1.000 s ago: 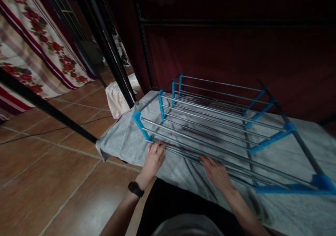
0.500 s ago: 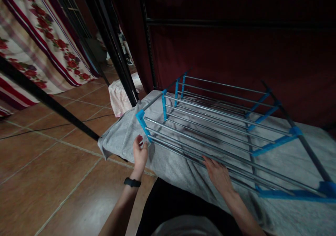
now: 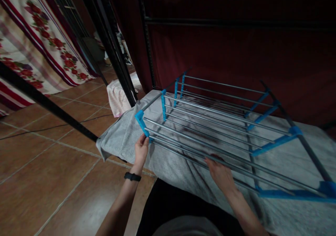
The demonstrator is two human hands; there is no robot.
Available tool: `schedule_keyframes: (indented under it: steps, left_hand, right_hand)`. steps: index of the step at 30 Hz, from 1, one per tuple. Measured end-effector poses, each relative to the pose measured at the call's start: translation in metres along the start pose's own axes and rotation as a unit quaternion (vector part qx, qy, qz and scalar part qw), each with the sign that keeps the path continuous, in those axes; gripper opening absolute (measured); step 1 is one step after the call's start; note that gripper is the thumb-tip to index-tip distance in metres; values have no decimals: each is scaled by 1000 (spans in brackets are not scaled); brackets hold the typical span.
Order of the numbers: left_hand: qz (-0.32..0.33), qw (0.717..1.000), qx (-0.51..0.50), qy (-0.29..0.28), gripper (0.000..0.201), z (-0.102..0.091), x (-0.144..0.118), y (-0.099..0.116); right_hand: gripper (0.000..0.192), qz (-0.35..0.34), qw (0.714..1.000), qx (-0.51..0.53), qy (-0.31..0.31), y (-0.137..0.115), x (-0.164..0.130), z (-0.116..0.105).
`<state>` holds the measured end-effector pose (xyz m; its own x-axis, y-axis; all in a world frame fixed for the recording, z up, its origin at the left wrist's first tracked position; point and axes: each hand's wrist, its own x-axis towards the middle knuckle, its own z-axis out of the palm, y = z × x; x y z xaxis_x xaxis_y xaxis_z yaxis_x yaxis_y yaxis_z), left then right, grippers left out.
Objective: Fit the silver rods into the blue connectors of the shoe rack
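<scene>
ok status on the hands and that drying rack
Left hand at the drying rack near its blue corner bracket. Right hand on the front rods. Grey towel underneath. Grip unclear.

The folding drying rack of silver metal rods and blue plastic brackets (image 3: 210, 124) covers most of the grey towel (image 3: 123, 138) beneath it; the slots between rods look too narrow for a hand. The left hand (image 3: 141, 148) sits at the rack's near left corner, the right hand (image 3: 222, 174) under the nearest rods, which cross over its fingers. Left of the rack, a bare strip of towel and the brown tiled floor (image 3: 52, 180) lie open. Slanting black metal poles (image 3: 110, 47) and a dark red curtain (image 3: 236, 54) close off the far side.
</scene>
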<state>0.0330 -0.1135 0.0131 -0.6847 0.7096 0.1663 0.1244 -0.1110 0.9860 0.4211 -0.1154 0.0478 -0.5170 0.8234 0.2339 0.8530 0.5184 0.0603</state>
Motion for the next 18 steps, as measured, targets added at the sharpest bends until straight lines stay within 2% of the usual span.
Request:
schedule_keyframes:
  steps: [9, 14, 18]
  left_hand:
    - [-8, 1000, 10, 9, 46, -3, 5, -2]
    - [-13, 1000, 12, 10, 45, -3, 6, -4]
    - [-16, 1000, 12, 5, 47, -4, 6, -4]
  right_hand:
    - [31, 8, 1000, 15, 20, -4, 0, -3]
    - [34, 14, 1000, 21, -17, -4, 0, 1]
    - [34, 6, 1000, 19, -20, -4, 0, 0]
